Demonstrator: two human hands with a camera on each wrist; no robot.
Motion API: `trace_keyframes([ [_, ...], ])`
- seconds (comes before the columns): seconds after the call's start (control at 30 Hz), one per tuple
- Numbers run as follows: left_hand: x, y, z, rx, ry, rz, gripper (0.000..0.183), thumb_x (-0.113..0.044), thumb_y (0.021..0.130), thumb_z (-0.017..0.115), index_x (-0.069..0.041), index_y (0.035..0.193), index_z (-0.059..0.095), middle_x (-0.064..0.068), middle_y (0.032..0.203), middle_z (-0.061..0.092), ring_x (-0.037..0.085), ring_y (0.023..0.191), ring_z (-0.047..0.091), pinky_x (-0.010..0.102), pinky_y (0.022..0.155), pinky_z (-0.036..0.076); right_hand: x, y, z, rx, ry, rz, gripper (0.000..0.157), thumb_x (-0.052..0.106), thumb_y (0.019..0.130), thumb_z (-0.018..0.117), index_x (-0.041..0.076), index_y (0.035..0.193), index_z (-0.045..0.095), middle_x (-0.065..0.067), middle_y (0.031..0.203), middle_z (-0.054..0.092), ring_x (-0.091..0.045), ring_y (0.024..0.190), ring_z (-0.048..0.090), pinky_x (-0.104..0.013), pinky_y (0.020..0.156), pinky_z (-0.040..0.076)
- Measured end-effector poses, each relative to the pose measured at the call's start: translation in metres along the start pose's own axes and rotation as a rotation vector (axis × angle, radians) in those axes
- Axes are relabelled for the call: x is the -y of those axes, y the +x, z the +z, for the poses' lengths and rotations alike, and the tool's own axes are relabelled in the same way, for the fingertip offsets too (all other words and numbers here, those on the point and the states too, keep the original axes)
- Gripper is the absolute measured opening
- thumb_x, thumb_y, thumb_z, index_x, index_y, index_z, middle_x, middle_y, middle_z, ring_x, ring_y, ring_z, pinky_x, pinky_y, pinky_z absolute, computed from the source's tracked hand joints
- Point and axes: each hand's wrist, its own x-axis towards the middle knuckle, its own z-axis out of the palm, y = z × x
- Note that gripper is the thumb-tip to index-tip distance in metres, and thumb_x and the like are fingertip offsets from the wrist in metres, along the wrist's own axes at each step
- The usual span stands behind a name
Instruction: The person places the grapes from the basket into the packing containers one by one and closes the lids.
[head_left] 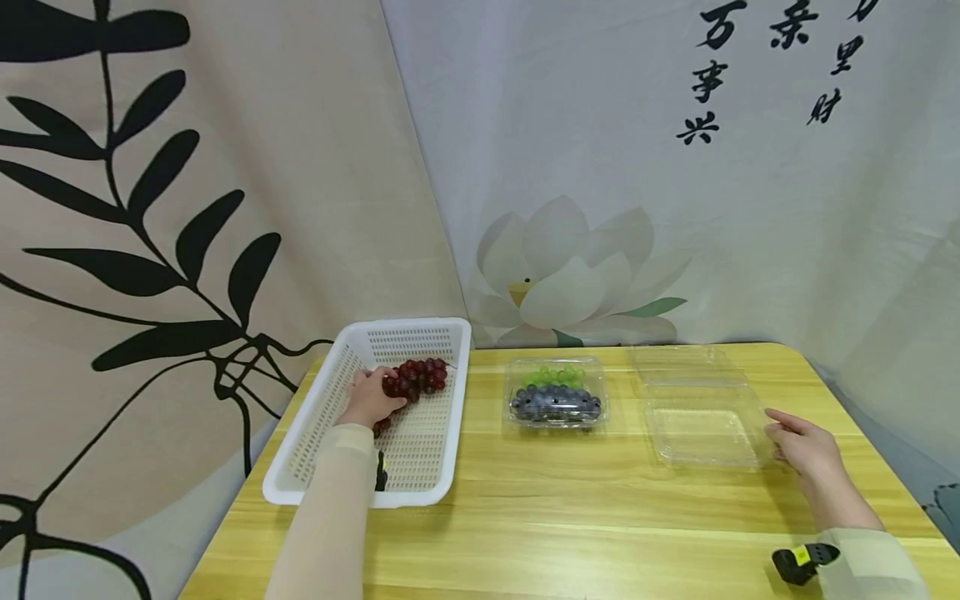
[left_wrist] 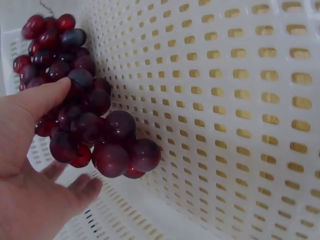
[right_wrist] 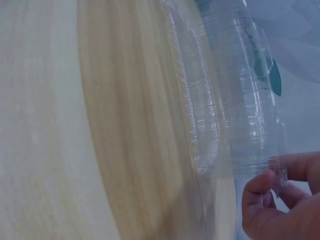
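In the white basket, a bunch of dark red grapes (head_left: pixel 415 378) lies under my left hand (head_left: pixel 369 398). The left wrist view shows the thumb on the grapes (left_wrist: pixel 90 125) and the other fingers curled below them, partly hidden by the bunch. On the right, a clear plastic clamshell box (head_left: pixel 701 425) stands with its lid folded back. My right hand (head_left: pixel 806 446) pinches the right edge of this box between thumb and fingers; the right wrist view shows the rim of the plastic box (right_wrist: pixel 235 115) between them.
The white perforated basket (head_left: pixel 442 450) stands on the left of the wooden table (head_left: pixel 555 517). A closed clear box (head_left: pixel 556 422) holding green grapes (head_left: pixel 555 377) and dark blue grapes (head_left: pixel 555 402) sits at the middle. A printed curtain (head_left: pixel 360 167) hangs behind the table.
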Motion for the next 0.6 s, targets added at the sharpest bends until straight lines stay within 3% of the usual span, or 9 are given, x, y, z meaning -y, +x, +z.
trace_keyframes([
  [0.17, 0.001, 0.004, 0.004, 0.055, -0.086, 0.056, 0.045, -0.014, 0.09, 0.065, -0.01, 0.128, 0.041, 0.027, 0.129, 0.044, 0.035, 0.101, 0.049, 0.045, 0.076, 0.045, 0.004, -0.005, 0.0, 0.005, 0.007, -0.001, 0.056, 0.023, 0.099, 0.044, -0.003, 0.146, 0.028, 0.02, 0.085, 0.045, -0.003, 0.073, 0.051, -0.022, 0.063, 0.05],
  [0.27, 0.001, 0.003, 0.005, 0.052, -0.083, 0.089, 0.051, -0.013, 0.089, 0.065, -0.008, 0.134, 0.041, 0.027, 0.134, 0.044, 0.039, 0.111, 0.05, 0.048, 0.085, 0.047, 0.005, -0.006, 0.0, 0.0, 0.011, 0.007, 0.055, 0.023, 0.099, 0.043, -0.002, 0.146, 0.028, 0.02, 0.085, 0.045, -0.003, 0.072, 0.05, -0.021, 0.063, 0.05],
  [0.4, -0.001, 0.002, 0.002, 0.02, -0.081, 0.102, 0.054, -0.013, 0.089, 0.066, -0.004, 0.138, 0.045, 0.025, 0.14, 0.044, 0.042, 0.127, 0.042, 0.053, 0.098, 0.043, 0.006, -0.007, 0.001, -0.011, 0.007, 0.015, 0.054, 0.022, 0.099, 0.043, -0.001, 0.146, 0.029, 0.018, 0.087, 0.046, -0.003, 0.072, 0.05, -0.021, 0.062, 0.05],
  [0.6, -0.009, -0.001, -0.003, -0.02, -0.059, 0.117, 0.046, -0.009, 0.089, 0.065, -0.002, 0.133, 0.053, 0.023, 0.136, 0.048, 0.041, 0.121, 0.047, 0.048, 0.09, 0.048, 0.005, -0.006, 0.0, -0.018, -0.011, 0.014, 0.054, 0.023, 0.1, 0.042, 0.0, 0.146, 0.029, 0.015, 0.091, 0.047, -0.004, 0.073, 0.052, -0.022, 0.063, 0.051],
])
